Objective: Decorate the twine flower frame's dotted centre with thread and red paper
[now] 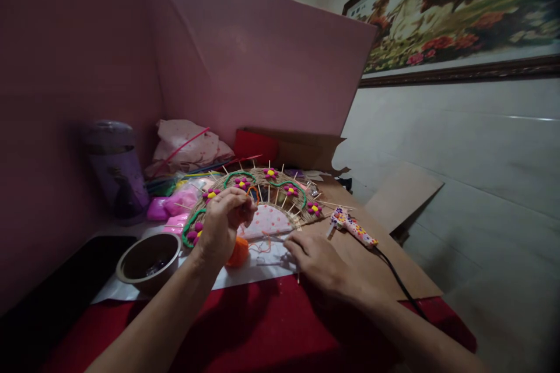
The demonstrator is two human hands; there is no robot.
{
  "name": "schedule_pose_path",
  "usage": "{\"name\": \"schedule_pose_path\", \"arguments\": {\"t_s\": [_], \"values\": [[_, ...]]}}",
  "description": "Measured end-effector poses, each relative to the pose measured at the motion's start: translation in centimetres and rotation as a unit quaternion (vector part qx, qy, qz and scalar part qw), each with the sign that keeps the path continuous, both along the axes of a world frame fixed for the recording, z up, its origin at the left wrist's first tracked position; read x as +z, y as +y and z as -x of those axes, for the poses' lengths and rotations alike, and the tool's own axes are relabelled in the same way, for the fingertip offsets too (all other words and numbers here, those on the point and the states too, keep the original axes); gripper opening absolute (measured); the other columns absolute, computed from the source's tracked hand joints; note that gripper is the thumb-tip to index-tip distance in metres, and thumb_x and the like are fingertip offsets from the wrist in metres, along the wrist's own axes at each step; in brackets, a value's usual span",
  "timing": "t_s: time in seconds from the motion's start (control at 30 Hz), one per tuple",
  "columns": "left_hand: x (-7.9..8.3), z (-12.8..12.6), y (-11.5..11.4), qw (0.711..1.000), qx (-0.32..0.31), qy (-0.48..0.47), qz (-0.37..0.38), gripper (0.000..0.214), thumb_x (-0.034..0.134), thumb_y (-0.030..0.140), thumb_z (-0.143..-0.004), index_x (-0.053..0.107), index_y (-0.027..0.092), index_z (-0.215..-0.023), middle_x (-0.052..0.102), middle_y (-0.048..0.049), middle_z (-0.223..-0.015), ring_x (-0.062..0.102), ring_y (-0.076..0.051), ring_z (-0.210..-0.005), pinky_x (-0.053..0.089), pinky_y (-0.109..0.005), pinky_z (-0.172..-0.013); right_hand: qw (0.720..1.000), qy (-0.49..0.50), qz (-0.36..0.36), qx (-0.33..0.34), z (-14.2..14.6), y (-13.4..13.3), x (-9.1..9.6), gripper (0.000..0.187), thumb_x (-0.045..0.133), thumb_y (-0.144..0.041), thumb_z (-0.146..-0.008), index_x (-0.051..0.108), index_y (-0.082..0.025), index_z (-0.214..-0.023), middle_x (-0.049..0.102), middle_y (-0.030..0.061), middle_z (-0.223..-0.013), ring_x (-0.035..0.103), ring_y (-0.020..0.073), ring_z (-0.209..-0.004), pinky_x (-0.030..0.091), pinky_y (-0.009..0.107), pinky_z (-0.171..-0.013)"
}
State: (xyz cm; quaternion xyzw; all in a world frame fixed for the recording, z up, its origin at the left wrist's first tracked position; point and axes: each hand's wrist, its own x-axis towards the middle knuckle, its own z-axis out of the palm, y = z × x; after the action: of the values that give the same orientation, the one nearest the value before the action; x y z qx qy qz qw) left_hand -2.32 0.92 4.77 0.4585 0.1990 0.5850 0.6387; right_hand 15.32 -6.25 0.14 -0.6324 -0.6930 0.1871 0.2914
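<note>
My left hand [230, 215] is raised in front of the fan-shaped twine weaving [262, 183], its fingers pinched on a small loop of orange yarn [252, 191]. Below it an orange yarn ball [237, 253] rests on white paper, with a loose strand to its right. My right hand [317, 259] lies low at the paper's right side, fingers curled together. Something thin and greyish shows at its fingertips, too blurred to name. Purple flowers with yellow centres and green wavy cord decorate the weaving, thin sticks radiate from it, and dotted pale fabric [269, 220] fills its middle.
A patterned glue gun [353, 227] with a black cord lies on cardboard [394, 271] at the right. Left are a brown bowl [149, 259], a dark flat object [74, 280] and a purple tumbler [117, 172]. Pink packets [175, 204] and a cloth bundle [188, 143] sit behind.
</note>
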Motion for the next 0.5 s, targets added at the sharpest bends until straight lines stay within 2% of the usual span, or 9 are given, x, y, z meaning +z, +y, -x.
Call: {"name": "schedule_pose_path", "arguments": {"t_s": [0.03, 0.1, 0.17, 0.27, 0.37, 0.5], "values": [[-0.1, 0.0, 0.1, 1.000, 0.008, -0.002, 0.002, 0.005, 0.056, 0.017, -0.063, 0.056, 0.014, -0.058, 0.056, -0.0006, -0.052, 0.047, -0.010, -0.046, 0.033, -0.020, -0.042, 0.997, -0.075, -0.016, 0.016, 0.2, -0.3, 0.0, 0.017, 0.048, -0.028, -0.087, 0.058, -0.017, -0.078, 0.059, 0.0052, -0.082, 0.052, 0.0175, -0.077, 0.037, 0.029, -0.069], [-0.3, 0.0, 0.2, 1.000, 0.011, -0.006, 0.008, 0.005, 0.056, 0.016, -0.064, 0.056, 0.014, -0.059, 0.056, -0.0003, -0.052, 0.046, -0.009, -0.045, 0.032, -0.020, -0.041, 0.985, -0.159, -0.048, 0.041, 0.9, -0.6, 0.2, 0.012, 0.052, -0.026, -0.085, 0.059, -0.017, -0.085, 0.059, 0.0072, -0.091, 0.051, 0.0205, -0.085, 0.038, 0.033, -0.075], [-0.5, -0.1, 0.2, 1.000, 0.007, -0.006, 0.013, 0.008, 0.054, 0.016, -0.066, 0.055, 0.015, -0.058, 0.056, 0.0000, -0.052, 0.044, -0.009, -0.043, 0.031, -0.020, -0.040, 0.977, -0.178, -0.098, 0.065, 2.1, -0.3, 0.8, 0.014, 0.052, -0.022, -0.084, 0.058, -0.018, -0.096, 0.057, 0.0083, -0.099, 0.049, 0.0223, -0.094, 0.038, 0.036, -0.082], [-0.6, -0.1, 0.1, 1.000, 0.022, -0.001, 0.012, 0.009, 0.055, 0.017, -0.068, 0.055, 0.015, -0.059, 0.056, 0.0006, -0.051, 0.043, -0.008, -0.042, 0.031, -0.019, -0.040, 0.961, -0.178, -0.144, 0.155, 4.4, 1.2, 1.7, 0.035, 0.053, -0.013, -0.078, 0.052, -0.022, -0.113, 0.052, 0.0077, -0.110, 0.048, 0.0211, -0.100, 0.040, 0.035, -0.086], [-0.6, 0.1, -0.1, 0.998, 0.058, 0.008, 0.003, 0.008, 0.057, 0.018, -0.069, 0.054, 0.015, -0.061, 0.057, 0.0014, -0.052, 0.041, -0.007, -0.040, 0.030, -0.019, -0.038, 0.938, -0.223, -0.135, 0.228, 6.5, 3.1, 1.4, 0.040, 0.060, -0.019, -0.070, 0.054, -0.023, -0.110, 0.049, 0.0082, -0.115, 0.049, 0.0229, -0.098, 0.044, 0.033, -0.077], [-0.7, 0.3, -0.2, 0.993, 0.104, 0.040, -0.038, 0.011, 0.057, 0.019, -0.073, 0.055, 0.015, -0.062, 0.056, 0.0023, -0.053, 0.042, -0.006, -0.042, 0.032, -0.019, -0.040, 0.939, -0.241, -0.096, 0.227, 8.0, 4.5, 1.0, 0.025, 0.058, -0.028, -0.072, 0.059, -0.017, -0.095, 0.057, 0.0077, -0.094, 0.053, 0.0189, -0.073, 0.043, 0.029, -0.058]]}}
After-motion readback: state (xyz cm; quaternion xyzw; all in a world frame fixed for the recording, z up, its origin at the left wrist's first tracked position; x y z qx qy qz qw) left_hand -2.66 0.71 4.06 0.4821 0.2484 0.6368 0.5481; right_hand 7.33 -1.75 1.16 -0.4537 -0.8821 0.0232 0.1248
